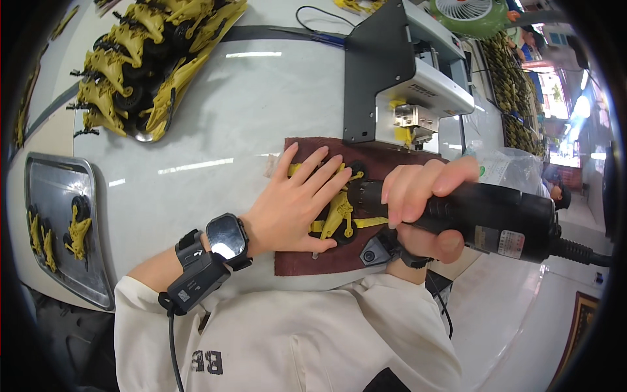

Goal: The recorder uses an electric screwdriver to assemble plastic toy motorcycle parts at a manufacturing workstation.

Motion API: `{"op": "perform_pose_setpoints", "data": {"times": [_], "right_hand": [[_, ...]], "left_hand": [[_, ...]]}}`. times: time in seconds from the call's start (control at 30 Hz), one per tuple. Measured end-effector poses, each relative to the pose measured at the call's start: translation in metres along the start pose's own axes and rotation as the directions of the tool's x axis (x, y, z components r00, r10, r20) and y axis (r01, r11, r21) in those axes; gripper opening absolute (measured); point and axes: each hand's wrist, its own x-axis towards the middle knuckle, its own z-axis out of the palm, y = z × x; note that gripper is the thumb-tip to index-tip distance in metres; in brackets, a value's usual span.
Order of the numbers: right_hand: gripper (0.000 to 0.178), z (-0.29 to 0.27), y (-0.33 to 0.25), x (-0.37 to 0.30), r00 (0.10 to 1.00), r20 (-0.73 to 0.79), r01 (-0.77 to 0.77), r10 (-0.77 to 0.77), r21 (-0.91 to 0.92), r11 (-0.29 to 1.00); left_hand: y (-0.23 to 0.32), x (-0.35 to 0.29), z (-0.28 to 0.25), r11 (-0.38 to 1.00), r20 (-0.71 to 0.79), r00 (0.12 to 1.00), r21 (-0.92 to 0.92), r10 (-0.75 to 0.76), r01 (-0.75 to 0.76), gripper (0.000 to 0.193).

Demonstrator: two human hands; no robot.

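My left hand [297, 196] lies with its fingers spread over a yellow toy motorcycle [339, 215] with black wheels, pressing it against a dark red mat [300, 264]. Part of the toy is hidden under that hand. Wrapped round a black electric screwdriver [490, 215] is my right hand [431, 202]. The screwdriver lies nearly level, and its nose end meets the toy just right of my left fingertips. Whether the tip sits in a screw cannot be seen. Both wrists wear black strapped-on devices.
A grey and white bench machine [411, 85] stands just beyond the mat. At the far left, a tray heaped with yellow toy motorcycles [108, 65] sits on the table. A metal tray [98, 261] at left holds several more. A green fan [470, 13] stands behind the machine.
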Motion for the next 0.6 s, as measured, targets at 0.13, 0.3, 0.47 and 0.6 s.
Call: {"op": "perform_pose_setpoints", "data": {"times": [0.13,0.3,0.47,0.6], "right_hand": [[0.057,-0.012,-0.03,0.004,0.972,-0.056,0.225,-0.228,-0.055,0.973],[0.067,-0.051,-0.09,0.03,0.885,-0.281,0.288,-0.371,-0.296,0.911],[0.048,-0.06,-0.065,0.055,0.84,-0.4,0.162,-0.367,-0.46,0.873],[0.054,-0.049,-0.013,0.062,0.826,-0.404,0.048,-0.393,-0.645,0.763]], "left_hand": [[0.005,0.001,0.0,1.0,0.01,1.0,0.029,-0.007,0.007,0.097],[0.007,0.002,-0.002,0.998,0.0,1.0,0.063,0.023,-0.023,0.096],[0.006,0.004,0.0,0.997,-0.002,1.0,0.07,0.03,-0.03,0.097],[0.006,0.002,-0.001,0.996,0.006,1.0,0.082,0.025,-0.026,0.096]]}}
